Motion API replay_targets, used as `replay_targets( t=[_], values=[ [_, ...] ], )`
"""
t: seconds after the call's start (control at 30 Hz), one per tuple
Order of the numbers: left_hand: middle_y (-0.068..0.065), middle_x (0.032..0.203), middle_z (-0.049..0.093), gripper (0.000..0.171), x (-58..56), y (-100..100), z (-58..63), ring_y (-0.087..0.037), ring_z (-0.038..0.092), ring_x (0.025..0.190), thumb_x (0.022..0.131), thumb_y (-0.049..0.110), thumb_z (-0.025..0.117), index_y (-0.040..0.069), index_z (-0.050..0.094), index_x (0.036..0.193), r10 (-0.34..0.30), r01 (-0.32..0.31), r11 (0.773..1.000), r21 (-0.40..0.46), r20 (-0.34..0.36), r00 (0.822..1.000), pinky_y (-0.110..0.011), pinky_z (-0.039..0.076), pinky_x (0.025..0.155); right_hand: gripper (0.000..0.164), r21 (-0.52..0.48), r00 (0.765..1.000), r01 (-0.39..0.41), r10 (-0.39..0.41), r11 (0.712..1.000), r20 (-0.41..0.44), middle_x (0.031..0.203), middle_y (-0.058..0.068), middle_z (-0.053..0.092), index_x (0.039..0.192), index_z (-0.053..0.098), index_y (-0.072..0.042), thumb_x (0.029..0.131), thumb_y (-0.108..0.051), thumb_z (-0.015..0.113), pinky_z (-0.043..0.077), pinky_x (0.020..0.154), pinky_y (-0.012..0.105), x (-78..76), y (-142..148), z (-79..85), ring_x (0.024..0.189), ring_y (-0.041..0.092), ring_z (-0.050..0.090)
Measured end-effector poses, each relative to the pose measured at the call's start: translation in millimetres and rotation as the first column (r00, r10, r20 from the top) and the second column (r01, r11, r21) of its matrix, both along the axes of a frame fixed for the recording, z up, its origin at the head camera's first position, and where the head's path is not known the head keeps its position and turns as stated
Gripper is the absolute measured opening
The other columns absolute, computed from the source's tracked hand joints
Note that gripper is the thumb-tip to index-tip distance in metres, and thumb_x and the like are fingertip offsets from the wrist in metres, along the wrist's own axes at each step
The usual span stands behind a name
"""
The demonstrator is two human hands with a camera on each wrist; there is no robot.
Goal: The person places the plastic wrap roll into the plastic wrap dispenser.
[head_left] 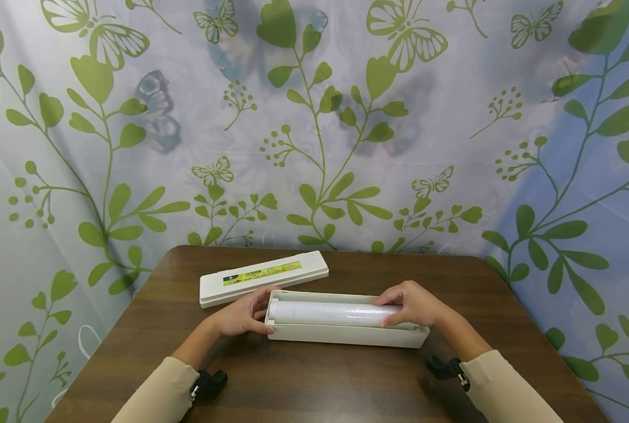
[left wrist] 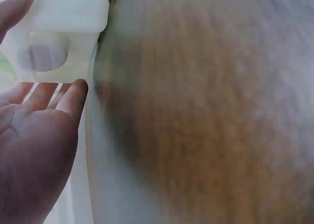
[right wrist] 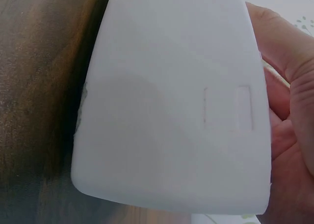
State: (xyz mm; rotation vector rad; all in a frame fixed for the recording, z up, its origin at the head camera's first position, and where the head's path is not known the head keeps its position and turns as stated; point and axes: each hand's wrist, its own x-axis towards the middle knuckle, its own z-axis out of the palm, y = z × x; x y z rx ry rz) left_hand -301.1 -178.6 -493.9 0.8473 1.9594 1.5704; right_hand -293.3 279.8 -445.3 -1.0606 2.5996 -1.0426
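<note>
**White roll (head_left: 320,313) handled inside its open box (head_left: 341,335)**

A leafy, butterfly-printed curtain (head_left: 314,117) hangs beyond the brown wooden bench (head_left: 320,376). The long white box sits mid-bench, open side up. Its matching lid (head_left: 235,291), bearing a yellow-green label (head_left: 261,273), lies off it, on the far left side and at a slant. The roll, shiny towards its right end and probably cling film, lies lengthwise in the box.

The left hand (head_left: 246,314) grips the box's left end, thumb on the near side, fingers beneath and behind. The right hand (head_left: 412,305) pinches the roll near its right end, thumb near and fingers far; the box's end hides those fingertips in the right wrist view, so how firmly is hard to say.

The step in hand looks like positioning the roll in the box. The next move calls for a steady left hold and a level roll, clear of both long walls.
</note>
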Motion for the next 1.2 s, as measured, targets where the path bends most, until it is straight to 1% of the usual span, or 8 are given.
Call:
replay_targets(
  t=[0.23,0.37,0.53,0.7,0.83,1.0,1.07,1.2],
  values=[
    [-0.021,0.154,0.038,0.094,-0.1,-0.4,0.9,-0.034,0.039,0.145,0.085,0.005,0.081,0.004,0.022,0.158,0.000,0.000,1.000,-0.004,0.007,1.000,-0.035,0.051,0.107,0.043,0.037,0.998,0.050,-0.051,0.998,0.029,0.113,0.003,0.078,0.116,0.079,-0.014,0.078,-0.032,0.090,0.059,0.086,0.023,2.4,1.2,-1.6,0.100,0.009,0.074],
    [-0.021,0.155,0.038,0.093,-0.1,-0.6,1.0,-0.034,0.039,0.145,0.085,0.004,0.081,0.006,0.023,0.158,0.001,-0.001,1.000,-0.002,0.011,1.000,-0.035,0.050,0.108,0.043,0.035,0.998,0.052,-0.053,0.998,0.022,0.112,0.003,0.078,0.115,0.080,-0.014,0.078,-0.033,0.090,0.059,0.086,0.023,2.3,1.4,-2.5,0.101,0.010,0.074],
    [-0.022,0.155,0.037,0.097,-0.2,-0.5,1.6,-0.034,0.038,0.146,0.085,0.004,0.082,0.002,0.019,0.159,0.001,-0.001,1.000,-0.003,0.008,1.000,-0.035,0.050,0.108,0.044,0.043,0.999,0.050,-0.051,0.998,0.012,0.113,0.004,0.078,0.115,0.080,-0.014,0.078,-0.034,0.090,0.060,0.086,0.024,0.9,2.5,-4.6,0.102,0.012,0.074],
    [-0.022,0.155,0.038,0.097,-0.4,-0.1,2.9,-0.036,0.038,0.146,0.086,0.006,0.082,0.001,0.018,0.159,0.001,-0.001,1.000,-0.014,0.002,1.000,-0.037,0.049,0.109,0.044,0.048,0.998,0.052,-0.053,0.997,0.027,0.115,0.005,0.078,0.116,0.079,-0.013,0.078,-0.034,0.089,0.060,0.088,0.026,1.5,3.2,-4.5,0.105,0.015,0.074],
    [-0.021,0.156,0.037,0.099,0.3,-0.2,3.1,-0.037,0.037,0.147,0.086,0.006,0.082,0.001,0.017,0.160,0.005,-0.005,1.000,-0.019,0.006,1.000,-0.038,0.049,0.110,0.043,0.055,0.998,0.052,-0.054,0.997,0.038,0.115,0.005,0.078,0.116,0.079,-0.014,0.080,-0.033,0.088,0.060,0.088,0.025,2.7,3.0,-3.6,0.105,0.014,0.074],
    [-0.021,0.155,0.038,0.097,0.3,-0.3,2.3,-0.036,0.037,0.147,0.086,0.006,0.082,0.003,0.019,0.159,0.009,-0.009,1.000,-0.022,-0.003,1.000,-0.034,0.048,0.111,0.042,0.068,0.997,0.059,-0.063,0.996,0.052,0.116,0.005,0.077,0.118,0.079,-0.014,0.081,-0.032,0.087,0.059,0.088,0.023,4.4,3.7,-2.4,0.104,0.012,0.073],
    [-0.021,0.155,0.038,0.096,-0.1,-0.4,1.6,-0.036,0.037,0.147,0.086,0.006,0.082,0.003,0.020,0.159,0.008,-0.008,1.000,-0.023,-0.005,1.000,-0.033,0.048,0.111,0.043,0.070,0.997,0.059,-0.063,0.996,0.055,0.117,0.006,0.077,0.118,0.078,-0.012,0.081,-0.032,0.087,0.059,0.089,0.024,5.1,3.9,-1.8,0.105,0.012,0.073],
    [-0.021,0.154,0.039,0.096,-0.6,-0.3,0.8,-0.035,0.038,0.146,0.086,0.006,0.081,0.003,0.019,0.159,0.005,-0.005,1.000,-0.019,-0.006,1.000,-0.034,0.049,0.110,0.044,0.057,0.996,0.054,-0.057,0.997,0.062,0.118,0.008,0.076,0.119,0.077,-0.008,0.082,-0.030,0.087,0.060,0.091,0.032,6.6,3.8,-0.2,0.107,0.016,0.073]
  ],
)
